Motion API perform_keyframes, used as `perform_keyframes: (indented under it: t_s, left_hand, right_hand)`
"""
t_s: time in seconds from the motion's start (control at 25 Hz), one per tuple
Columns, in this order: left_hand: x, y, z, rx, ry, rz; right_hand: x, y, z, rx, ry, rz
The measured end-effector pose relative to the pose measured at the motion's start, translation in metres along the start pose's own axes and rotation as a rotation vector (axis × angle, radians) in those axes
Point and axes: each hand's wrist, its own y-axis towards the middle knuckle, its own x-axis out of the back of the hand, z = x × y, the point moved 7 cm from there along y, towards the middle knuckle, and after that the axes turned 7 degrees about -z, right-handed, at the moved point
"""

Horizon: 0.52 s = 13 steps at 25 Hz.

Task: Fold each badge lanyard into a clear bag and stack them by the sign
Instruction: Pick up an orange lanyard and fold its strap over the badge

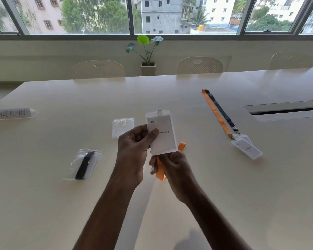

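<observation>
At the centre of the frame my left grip point(134, 141) pinches the badge point(163, 138), thumb across its printed face, holding it upright above the desk point(61, 204). Just below, my right grip point(172, 168) is curled round the folded orange lanyard point(160, 171) behind the badge. An empty clear bag point(122, 127) lies flat just beyond my left grip. At lower left a bagged black lanyard point(85, 164) rests on the desk, well apart from the CHECK-IN sign point(10, 113) at the left edge. At right lie two more lanyards point(216, 112), orange and black side by side, their badges point(248, 147) overlapping.
</observation>
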Motion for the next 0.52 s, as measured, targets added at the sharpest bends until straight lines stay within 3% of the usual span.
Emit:
perform_keyframes:
  t_s: [0.24,0.52]
  left_hand:
    - [0.009,0.000,0.001,-0.073,0.111,-0.058]
    - [0.011,0.000,0.017,0.023,0.040,-0.036]
  right_hand:
    - [0.004,-0.012,-0.001,-0.067,-0.073,-0.049]
    - [0.001,-0.029,-0.010,-0.153,-0.156,-0.038]
